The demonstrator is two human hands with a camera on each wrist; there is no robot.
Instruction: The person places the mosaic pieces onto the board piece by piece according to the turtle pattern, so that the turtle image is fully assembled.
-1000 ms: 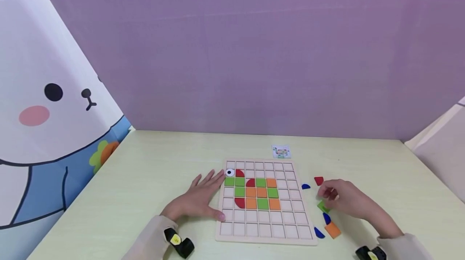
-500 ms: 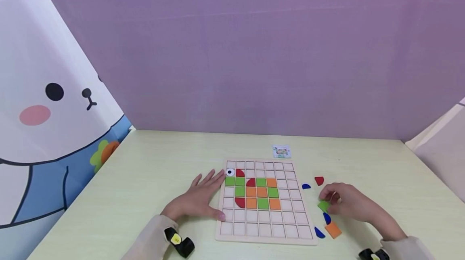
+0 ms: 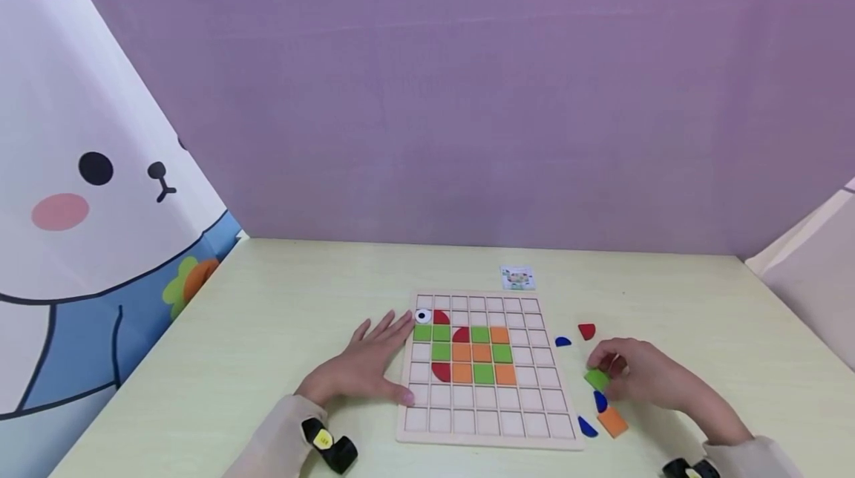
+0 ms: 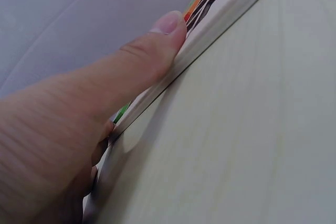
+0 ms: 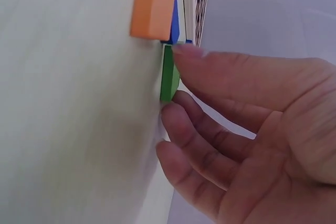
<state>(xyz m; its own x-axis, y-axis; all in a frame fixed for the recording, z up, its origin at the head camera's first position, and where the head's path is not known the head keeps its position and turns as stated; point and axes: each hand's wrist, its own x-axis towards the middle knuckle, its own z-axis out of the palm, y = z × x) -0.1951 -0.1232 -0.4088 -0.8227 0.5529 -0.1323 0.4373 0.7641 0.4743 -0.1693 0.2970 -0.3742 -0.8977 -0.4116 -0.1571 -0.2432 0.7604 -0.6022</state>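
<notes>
My left hand point(image 3: 367, 365) lies with fingers spread along the left side of the white grid board point(image 3: 494, 418). Its thumb rests on the board's rim, as the left wrist view also shows. On the board, green, orange and red tiles form a shape, with a round eye tile point(image 3: 422, 316) at its upper left. To the board's right, my right hand point(image 3: 637, 370) pinches a green square tile point(image 5: 169, 74) between thumb and fingers, low at the table. Close to it lie a blue half-round tile point(image 3: 601, 401) and an orange square tile point(image 3: 612, 422).
Right of the board lie a red tile point(image 3: 586, 331), a blue half-round tile point(image 3: 563, 341) and another blue tile point(image 3: 587, 427). A small picture card point(image 3: 517, 277) lies behind the board on the pale table point(image 3: 320, 277). A purple wall point(image 3: 427, 92) stands behind.
My right hand has moved slightly toward me, away from the red tile, and its thumb and fingers have closed on the green tile. My left hand has stayed put.
</notes>
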